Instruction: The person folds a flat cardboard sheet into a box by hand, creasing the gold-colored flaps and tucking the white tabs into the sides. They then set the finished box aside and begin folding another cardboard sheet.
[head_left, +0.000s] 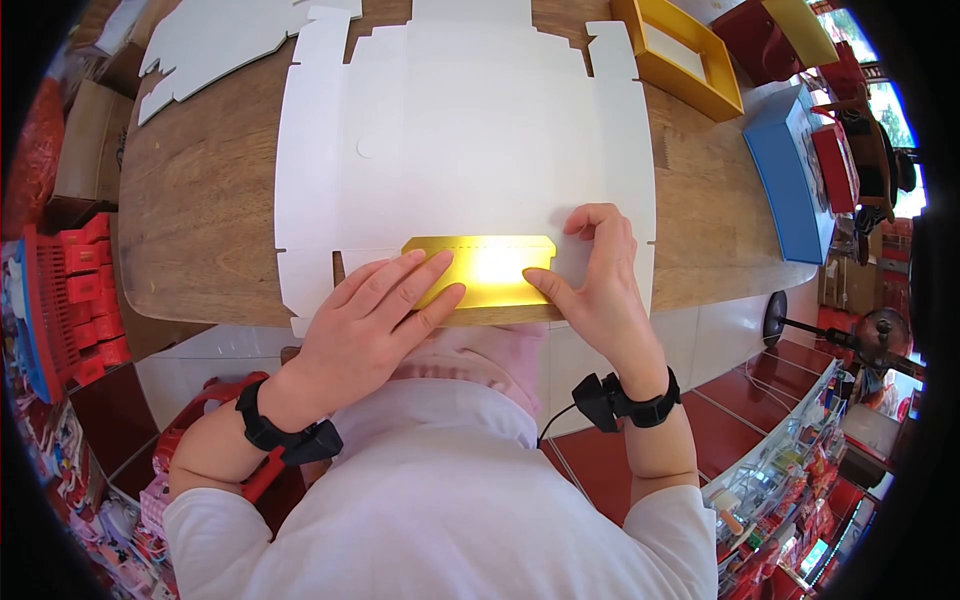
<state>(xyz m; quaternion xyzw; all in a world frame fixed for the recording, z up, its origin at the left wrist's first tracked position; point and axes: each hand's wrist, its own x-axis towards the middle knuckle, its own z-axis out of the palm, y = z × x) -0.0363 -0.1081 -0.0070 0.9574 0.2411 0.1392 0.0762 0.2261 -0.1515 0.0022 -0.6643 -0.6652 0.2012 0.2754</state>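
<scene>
A large white die-cut cardboard sheet (pixel 470 140) lies flat on the wooden table, its near edge toward me. Along that edge, a shiny gold cardboard flap (pixel 490 275) lies over the white side, with a dashed crease near its far edge and glare in its middle. My left hand (pixel 365 325) rests on the flap's left part, fingers stretched out and spread. At the right end, my right hand (pixel 600 285) has its thumb on the gold flap. Its bent fingers stand apart from the thumb, over the white sheet.
Another white cardboard sheet (pixel 225 50) lies at the table's far left. A yellow open box (pixel 690 55) sits at the far right, with a blue box (pixel 790 175) beyond the table's right edge. A red stool (pixel 205 410) and a black fan (pixel 880 340) stand lower down.
</scene>
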